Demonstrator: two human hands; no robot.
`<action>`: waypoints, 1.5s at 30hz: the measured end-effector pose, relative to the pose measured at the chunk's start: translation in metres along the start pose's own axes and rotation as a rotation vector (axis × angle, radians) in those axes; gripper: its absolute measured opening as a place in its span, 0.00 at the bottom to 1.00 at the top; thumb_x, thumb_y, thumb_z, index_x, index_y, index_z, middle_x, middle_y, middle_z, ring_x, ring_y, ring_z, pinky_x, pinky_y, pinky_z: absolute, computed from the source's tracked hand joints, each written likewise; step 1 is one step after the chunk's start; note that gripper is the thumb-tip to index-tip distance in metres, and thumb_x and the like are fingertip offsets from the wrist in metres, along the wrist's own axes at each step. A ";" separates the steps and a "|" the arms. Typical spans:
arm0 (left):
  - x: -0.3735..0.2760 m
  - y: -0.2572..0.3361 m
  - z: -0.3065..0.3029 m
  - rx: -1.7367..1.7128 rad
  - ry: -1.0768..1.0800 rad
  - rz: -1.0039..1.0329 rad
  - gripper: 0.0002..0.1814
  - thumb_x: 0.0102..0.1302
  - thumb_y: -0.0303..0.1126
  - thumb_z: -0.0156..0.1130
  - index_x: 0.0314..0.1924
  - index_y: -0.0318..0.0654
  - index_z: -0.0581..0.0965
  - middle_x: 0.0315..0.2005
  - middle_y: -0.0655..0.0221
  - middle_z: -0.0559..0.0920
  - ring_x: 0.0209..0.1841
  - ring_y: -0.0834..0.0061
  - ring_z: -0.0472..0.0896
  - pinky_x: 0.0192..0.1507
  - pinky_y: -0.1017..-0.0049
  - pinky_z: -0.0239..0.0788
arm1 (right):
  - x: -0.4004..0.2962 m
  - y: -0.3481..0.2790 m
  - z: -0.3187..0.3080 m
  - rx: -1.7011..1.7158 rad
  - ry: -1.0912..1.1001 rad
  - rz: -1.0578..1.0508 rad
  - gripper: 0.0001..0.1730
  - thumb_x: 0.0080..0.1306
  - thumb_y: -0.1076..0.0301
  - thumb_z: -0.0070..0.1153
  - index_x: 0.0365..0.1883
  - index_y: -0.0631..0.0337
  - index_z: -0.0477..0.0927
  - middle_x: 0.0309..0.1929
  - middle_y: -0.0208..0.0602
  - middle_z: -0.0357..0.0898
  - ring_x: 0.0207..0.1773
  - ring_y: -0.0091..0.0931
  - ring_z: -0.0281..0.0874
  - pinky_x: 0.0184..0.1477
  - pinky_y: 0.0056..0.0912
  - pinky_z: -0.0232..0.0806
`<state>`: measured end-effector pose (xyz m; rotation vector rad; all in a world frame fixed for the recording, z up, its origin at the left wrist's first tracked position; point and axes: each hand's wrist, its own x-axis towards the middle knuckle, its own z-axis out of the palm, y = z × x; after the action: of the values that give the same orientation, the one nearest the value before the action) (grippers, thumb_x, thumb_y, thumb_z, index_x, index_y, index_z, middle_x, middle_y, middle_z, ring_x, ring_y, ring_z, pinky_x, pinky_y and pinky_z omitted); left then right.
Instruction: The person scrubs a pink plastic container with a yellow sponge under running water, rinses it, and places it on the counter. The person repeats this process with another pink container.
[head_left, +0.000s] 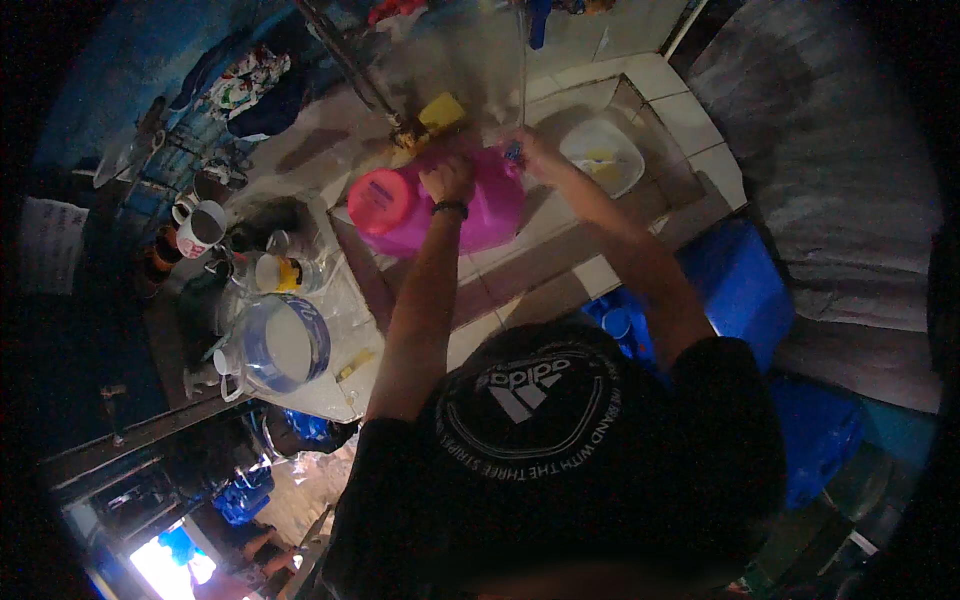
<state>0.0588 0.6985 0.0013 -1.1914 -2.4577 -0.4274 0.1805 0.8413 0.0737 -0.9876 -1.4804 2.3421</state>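
Note:
A magenta plastic container (487, 202) with a wide red screw lid (381, 201) lies on its side in a tiled basin (469, 289), lid to the left. My left hand (448, 178) is closed on its upper side, apparently at a handle, a dark bracelet on the wrist. At the container's right end, my right hand (534, 154) has its fingers around a small blue part (514, 151); blur hides the exact grip. Right of that hand sits a white bowl (619, 169) with something yellow inside. Behind the container is a yellow sponge (442, 111), beside a pipe (345, 60).
On the left counter stand a large clear water jug (289, 341), a plastic container with a yellow label (279, 274) and a white mug (201, 229). A blue plastic container (739, 285) is at the right, beside a grey curtain (840, 172). Cloths (251, 79) hang upper left.

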 end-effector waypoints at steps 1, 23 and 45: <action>-0.001 0.001 0.000 0.014 -0.020 -0.009 0.13 0.58 0.42 0.51 0.26 0.41 0.76 0.18 0.59 0.77 0.25 0.58 0.78 0.39 0.46 0.61 | 0.000 0.002 0.001 0.280 0.013 0.125 0.20 0.63 0.52 0.39 0.32 0.60 0.74 0.27 0.36 0.71 0.25 0.29 0.67 0.24 0.31 0.61; -0.001 0.006 -0.010 -0.029 -0.067 0.020 0.16 0.61 0.43 0.44 0.32 0.43 0.78 0.26 0.54 0.81 0.33 0.54 0.79 0.50 0.44 0.56 | 0.015 -0.034 -0.007 -0.475 -0.377 0.006 0.11 0.65 0.62 0.50 0.38 0.59 0.76 0.36 0.31 0.76 0.34 0.22 0.75 0.28 0.23 0.69; -0.006 -0.001 0.001 -0.068 -0.034 0.019 0.11 0.58 0.38 0.49 0.32 0.39 0.75 0.21 0.58 0.75 0.26 0.57 0.76 0.46 0.47 0.58 | 0.013 -0.010 0.003 -0.961 0.065 -0.499 0.12 0.58 0.82 0.44 0.37 0.64 0.78 0.23 0.37 0.75 0.21 0.24 0.73 0.22 0.28 0.66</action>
<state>0.0610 0.6942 -0.0027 -1.2578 -2.4771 -0.4929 0.1671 0.8507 0.0775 -0.6868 -2.5113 1.2032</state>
